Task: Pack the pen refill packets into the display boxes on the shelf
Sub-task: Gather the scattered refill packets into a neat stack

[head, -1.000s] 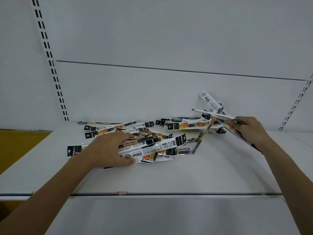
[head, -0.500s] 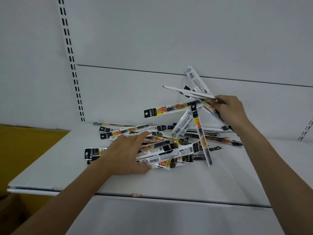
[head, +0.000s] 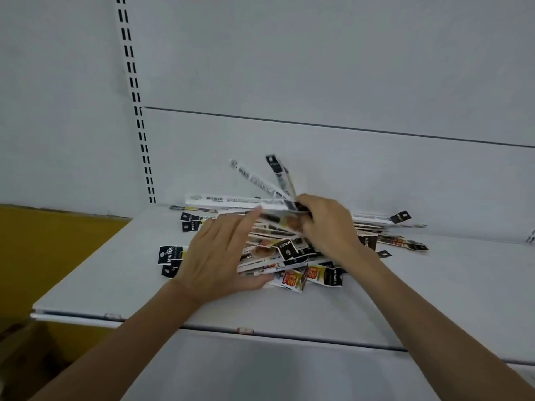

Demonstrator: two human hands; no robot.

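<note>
Packets of pen refills (head: pixel 292 280), long and narrow, of clear plastic with black hanging tabs and orange-yellow print, lie in a loose heap on the flat white metal shelf (head: pixel 434 285). The heap sits towards the back of the shelf, and a few packets at its far side reach the white back panel (head: pixel 318 68).

The right hand (head: pixel 327 224) is raised just above the heap. Its fingers are curled round the lower ends of a fan of white-backed packets (head: pixel 231 199), which spread upward and to the left. The fan is blurred, so the count is uncertain; perhaps four or five packets. Their gripped ends are hidden inside the hand.

The left hand (head: pixel 214 256) lies palm down over the left part of the heap. Its fingers are straight and close together, the thumb set apart along the front of the heap. The forefinger tip reaches the lowest packet of the fan and seems to touch it. This hand covers the packets under it; only black tabs show past its left side.

A white slotted upright rail (head: pixel 136 102) runs up the back panel at the left. Beside the shelf, on the left, stands a yellow board (head: pixel 43 256), cut off by the edge of the view. Both forearms leave the view at the bottom.
</note>
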